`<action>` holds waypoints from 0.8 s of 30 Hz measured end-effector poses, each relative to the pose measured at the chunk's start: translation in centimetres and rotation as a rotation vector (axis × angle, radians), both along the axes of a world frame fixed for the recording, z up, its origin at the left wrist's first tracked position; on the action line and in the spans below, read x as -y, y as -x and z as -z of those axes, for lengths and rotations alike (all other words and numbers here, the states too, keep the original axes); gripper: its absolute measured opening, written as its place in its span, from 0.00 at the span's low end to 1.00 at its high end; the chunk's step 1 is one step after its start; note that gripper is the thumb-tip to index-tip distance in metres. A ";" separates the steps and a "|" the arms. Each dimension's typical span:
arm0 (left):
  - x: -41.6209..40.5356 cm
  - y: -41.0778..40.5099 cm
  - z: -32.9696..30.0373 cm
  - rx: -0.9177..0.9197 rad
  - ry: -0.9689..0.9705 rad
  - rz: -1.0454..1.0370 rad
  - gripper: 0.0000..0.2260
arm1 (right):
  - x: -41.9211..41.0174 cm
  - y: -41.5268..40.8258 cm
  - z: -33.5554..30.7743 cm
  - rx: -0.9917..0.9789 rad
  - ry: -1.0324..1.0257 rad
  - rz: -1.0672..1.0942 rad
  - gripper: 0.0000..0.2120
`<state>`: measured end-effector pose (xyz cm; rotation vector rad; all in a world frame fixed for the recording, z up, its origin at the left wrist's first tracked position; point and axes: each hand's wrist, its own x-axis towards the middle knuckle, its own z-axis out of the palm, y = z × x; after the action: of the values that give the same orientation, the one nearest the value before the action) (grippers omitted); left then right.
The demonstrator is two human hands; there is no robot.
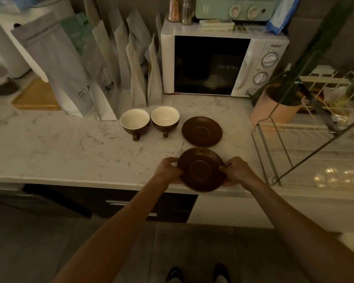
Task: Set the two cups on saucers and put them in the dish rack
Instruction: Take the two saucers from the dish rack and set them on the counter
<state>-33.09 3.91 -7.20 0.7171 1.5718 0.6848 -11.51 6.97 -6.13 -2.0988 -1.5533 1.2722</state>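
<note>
Two brown cups with cream insides stand side by side on the marble counter, the left cup [135,121] and the right cup [165,119], handles toward me. A brown saucer [202,131] lies flat just right of them. A second brown saucer [201,169] is held at the counter's front edge, tilted slightly toward me. My left hand [169,170] grips its left rim and my right hand [236,171] grips its right rim. The white wire dish rack [307,127] stands at the right.
A white microwave [223,64] sits behind the saucers with a green toaster oven [235,7] on top. Several tall paper bags [102,78] stand behind the cups. A pink pot [274,107] stands beside the rack. A wooden board [35,97] lies far left.
</note>
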 end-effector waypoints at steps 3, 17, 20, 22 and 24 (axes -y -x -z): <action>-0.2 -0.2 0.3 -0.009 0.002 0.005 0.26 | -0.2 -0.2 0.1 0.011 0.011 0.017 0.07; -0.4 -0.2 1.3 -0.117 -0.076 0.054 0.23 | -0.7 -0.7 0.4 0.062 -0.032 -0.049 0.09; -0.3 0.1 1.0 -0.156 -0.088 0.100 0.22 | -0.9 -0.6 0.0 0.192 -0.045 -0.136 0.13; -0.4 0.6 0.6 -0.196 -0.084 0.109 0.21 | -1.0 -0.2 -0.7 0.419 -0.106 -0.220 0.20; -0.9 1.7 0.0 -0.256 -0.090 0.082 0.20 | -1.1 0.4 -1.8 0.671 -0.233 -0.283 0.22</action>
<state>-34.74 4.80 -7.20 0.9615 1.7410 0.6242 -11.95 8.05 -4.30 -2.3304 -2.1956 0.4025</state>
